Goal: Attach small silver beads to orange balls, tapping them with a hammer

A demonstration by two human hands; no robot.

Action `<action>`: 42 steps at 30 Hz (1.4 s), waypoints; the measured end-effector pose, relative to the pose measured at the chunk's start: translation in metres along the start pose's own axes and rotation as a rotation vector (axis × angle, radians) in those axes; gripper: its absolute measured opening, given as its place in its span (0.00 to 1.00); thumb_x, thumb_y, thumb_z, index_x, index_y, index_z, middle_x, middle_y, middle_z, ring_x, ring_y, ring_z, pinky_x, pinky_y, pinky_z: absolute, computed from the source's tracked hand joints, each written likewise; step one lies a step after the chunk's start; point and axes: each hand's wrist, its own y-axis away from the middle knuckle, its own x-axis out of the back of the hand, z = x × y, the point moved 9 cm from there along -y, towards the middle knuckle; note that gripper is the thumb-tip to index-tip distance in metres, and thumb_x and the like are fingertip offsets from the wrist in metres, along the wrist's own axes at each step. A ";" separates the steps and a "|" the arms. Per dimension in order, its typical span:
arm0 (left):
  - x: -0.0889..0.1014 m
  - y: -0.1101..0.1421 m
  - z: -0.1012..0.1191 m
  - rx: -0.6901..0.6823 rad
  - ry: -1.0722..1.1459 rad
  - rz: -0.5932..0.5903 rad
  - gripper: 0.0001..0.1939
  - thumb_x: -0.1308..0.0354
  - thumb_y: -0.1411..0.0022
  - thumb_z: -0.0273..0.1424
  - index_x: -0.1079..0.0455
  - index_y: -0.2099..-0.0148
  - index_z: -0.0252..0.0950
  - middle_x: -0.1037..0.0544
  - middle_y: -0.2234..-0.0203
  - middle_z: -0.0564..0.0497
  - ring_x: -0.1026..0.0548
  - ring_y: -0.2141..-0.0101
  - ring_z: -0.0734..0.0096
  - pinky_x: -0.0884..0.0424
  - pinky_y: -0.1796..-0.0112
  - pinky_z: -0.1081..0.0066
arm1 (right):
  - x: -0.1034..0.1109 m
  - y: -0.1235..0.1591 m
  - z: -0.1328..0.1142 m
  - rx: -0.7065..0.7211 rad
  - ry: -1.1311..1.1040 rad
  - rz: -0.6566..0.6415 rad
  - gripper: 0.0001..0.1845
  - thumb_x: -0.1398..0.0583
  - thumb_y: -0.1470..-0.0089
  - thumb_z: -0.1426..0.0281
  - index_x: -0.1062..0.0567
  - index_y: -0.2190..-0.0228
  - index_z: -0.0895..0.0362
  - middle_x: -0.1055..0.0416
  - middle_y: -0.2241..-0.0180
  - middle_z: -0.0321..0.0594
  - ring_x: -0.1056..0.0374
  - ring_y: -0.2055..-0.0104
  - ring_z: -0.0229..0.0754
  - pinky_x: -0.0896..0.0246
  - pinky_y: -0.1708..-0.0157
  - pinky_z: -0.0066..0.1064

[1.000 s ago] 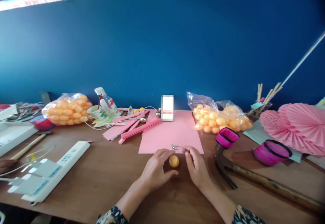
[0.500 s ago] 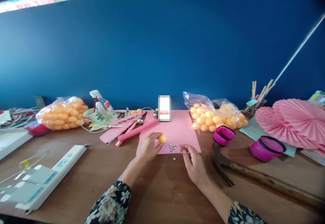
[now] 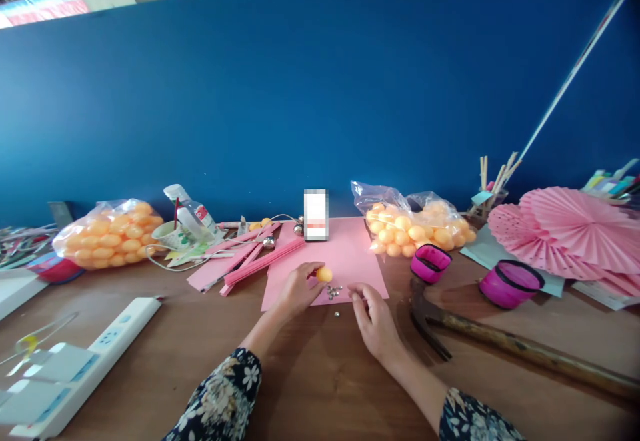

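Note:
My left hand (image 3: 301, 290) pinches an orange ping-pong ball (image 3: 325, 274) between thumb and fingertips, over the front part of a pink paper sheet (image 3: 345, 247). Whether the ball is whole or cut is not clear. Just below it, several small silver beads (image 3: 333, 291) lie clustered near the sheet's front edge. A single silver bead (image 3: 337, 314) sits apart on the brown table. My right hand (image 3: 376, 321) rests right of the beads, fingers loosely curled, with a gap at the thumb and nothing visible in it.
Bags of orange balls stand at left (image 3: 110, 234) and right (image 3: 415, 227). A claw hammer (image 3: 480, 327), magenta fabric rings (image 3: 511, 283) and pink paper fans (image 3: 575, 234) lie right. Folded pink strips (image 3: 265, 261) and a bottle (image 3: 193, 214) are left, beyond a power strip (image 3: 90, 367).
My left hand has lifted the ball off the table and carried it forward over the paper, uncovering the lone bead. My right hand stays beside the beads. The view has turned slightly right.

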 end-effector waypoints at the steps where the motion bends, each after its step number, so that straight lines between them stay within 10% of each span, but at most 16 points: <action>1: 0.001 0.000 0.004 0.000 0.011 0.002 0.19 0.44 0.51 0.30 0.33 0.54 0.38 0.26 0.59 0.49 0.28 0.59 0.67 0.31 0.58 0.69 | 0.000 0.000 0.000 0.003 -0.001 0.001 0.12 0.51 0.43 0.67 0.31 0.62 0.56 0.29 0.63 0.43 0.33 0.61 0.43 0.37 0.62 0.33; 14: -0.010 0.005 0.023 -0.090 -0.082 -0.084 0.17 0.44 0.51 0.29 0.33 0.56 0.39 0.26 0.60 0.49 0.29 0.59 0.66 0.33 0.57 0.67 | 0.003 -0.001 -0.006 0.020 -0.020 0.007 0.11 0.51 0.44 0.68 0.31 0.64 0.56 0.29 0.64 0.43 0.34 0.61 0.43 0.38 0.62 0.33; 24: 0.034 -0.011 -0.007 0.022 -0.163 0.091 0.17 0.45 0.50 0.31 0.33 0.55 0.37 0.26 0.58 0.48 0.28 0.59 0.64 0.33 0.56 0.64 | 0.001 -0.001 -0.001 -0.005 -0.025 -0.005 0.11 0.51 0.44 0.68 0.31 0.64 0.56 0.30 0.64 0.42 0.34 0.61 0.42 0.38 0.63 0.32; 33: 0.008 0.061 0.021 -0.074 -0.059 -0.120 0.16 0.45 0.49 0.26 0.33 0.55 0.39 0.27 0.60 0.48 0.30 0.59 0.66 0.33 0.58 0.67 | 0.000 0.000 -0.005 0.022 -0.018 -0.023 0.12 0.52 0.43 0.66 0.31 0.65 0.57 0.30 0.65 0.42 0.35 0.63 0.42 0.39 0.64 0.32; 42: 0.027 0.066 0.018 -0.051 -0.107 -0.075 0.30 0.41 0.53 0.29 0.42 0.46 0.42 0.34 0.50 0.47 0.37 0.50 0.60 0.41 0.49 0.58 | 0.000 0.001 -0.003 0.001 -0.018 -0.027 0.11 0.51 0.43 0.66 0.32 0.64 0.56 0.30 0.64 0.42 0.35 0.61 0.42 0.40 0.62 0.32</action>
